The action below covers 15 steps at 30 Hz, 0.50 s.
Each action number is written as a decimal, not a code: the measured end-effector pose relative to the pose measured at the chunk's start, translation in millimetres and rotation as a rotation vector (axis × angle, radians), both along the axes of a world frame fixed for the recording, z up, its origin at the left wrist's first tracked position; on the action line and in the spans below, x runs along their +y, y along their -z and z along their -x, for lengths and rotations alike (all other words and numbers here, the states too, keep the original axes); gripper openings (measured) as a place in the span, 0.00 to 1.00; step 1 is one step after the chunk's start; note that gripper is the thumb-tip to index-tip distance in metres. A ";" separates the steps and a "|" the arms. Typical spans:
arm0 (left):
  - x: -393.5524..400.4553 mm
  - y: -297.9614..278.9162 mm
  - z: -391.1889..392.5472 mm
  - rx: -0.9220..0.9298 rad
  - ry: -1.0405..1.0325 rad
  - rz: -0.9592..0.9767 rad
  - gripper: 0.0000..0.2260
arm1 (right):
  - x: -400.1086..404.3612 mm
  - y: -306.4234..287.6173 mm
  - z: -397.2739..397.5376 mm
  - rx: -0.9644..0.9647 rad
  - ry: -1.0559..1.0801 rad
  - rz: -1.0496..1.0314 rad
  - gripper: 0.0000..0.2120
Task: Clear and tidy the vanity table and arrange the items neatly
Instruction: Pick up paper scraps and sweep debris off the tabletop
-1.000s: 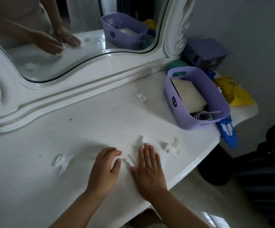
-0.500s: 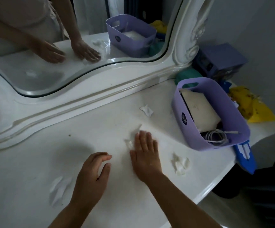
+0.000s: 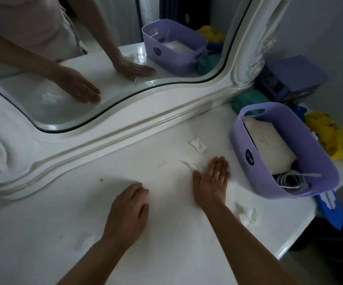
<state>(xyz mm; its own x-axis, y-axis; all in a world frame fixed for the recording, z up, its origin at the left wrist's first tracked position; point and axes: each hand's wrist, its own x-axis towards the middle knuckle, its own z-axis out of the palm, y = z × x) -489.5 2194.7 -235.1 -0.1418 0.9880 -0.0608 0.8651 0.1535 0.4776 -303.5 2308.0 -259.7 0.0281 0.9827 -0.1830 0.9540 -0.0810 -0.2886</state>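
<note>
Glossy white vanity counter (image 3: 63, 233) with an ornate white-framed mirror (image 3: 115, 124) along the back. Far left-front: a faint white tissue scrap (image 3: 87, 241) lying flat on the counter, just left of the left forearm. Left hand (image 3: 127, 212) palm down on the counter, fingers loosely bent, grasping nothing. A small dark speck (image 3: 101, 179) sits up-left of it, near the mirror base. Right hand (image 3: 212, 182) flat on the counter, fingers straight and together, grasping nothing; a thin white paper sliver (image 3: 188, 164) lies just beside its index finger, contact unclear. Behind that, apart from the hand, a small crumpled white tissue piece (image 3: 197, 145). Near the front edge, just right of the right forearm, a larger crumpled white tissue wad (image 3: 246, 215). Right side: lilac plastic storage basket (image 3: 246, 161) with cut-out handles, holding a cream rectangular box (image 3: 269, 149) and a coiled white cable (image 3: 291, 178). A blue-and-white flat package (image 3: 330, 210) pokes out from under the basket past the counter edge. Behind the basket: a teal object (image 3: 248, 99), a purple box (image 3: 289, 77), and a yellow plastic bag (image 3: 330, 136).
</note>
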 end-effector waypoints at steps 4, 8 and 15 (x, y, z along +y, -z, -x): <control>8.4 5.5 6.9 0.051 0.032 0.006 0.18 | 25.2 -0.1 1.8 -0.012 -0.102 0.044 0.33; 19.1 9.2 10.2 0.054 0.037 0.008 0.21 | 30.4 -3.3 1.2 -0.005 -0.297 0.055 0.35; 39.7 5.8 6.0 0.024 0.034 -0.039 0.20 | -12.3 -1.2 -34.8 0.052 -0.457 0.046 0.36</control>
<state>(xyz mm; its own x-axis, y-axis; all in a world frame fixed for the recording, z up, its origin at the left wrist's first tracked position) -495.5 2234.4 -241.0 -0.1090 0.9939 -0.0187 0.8808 0.1053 0.4616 -268.7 2295.8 -258.5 -0.4165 0.8830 -0.2162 0.8793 0.3309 -0.3426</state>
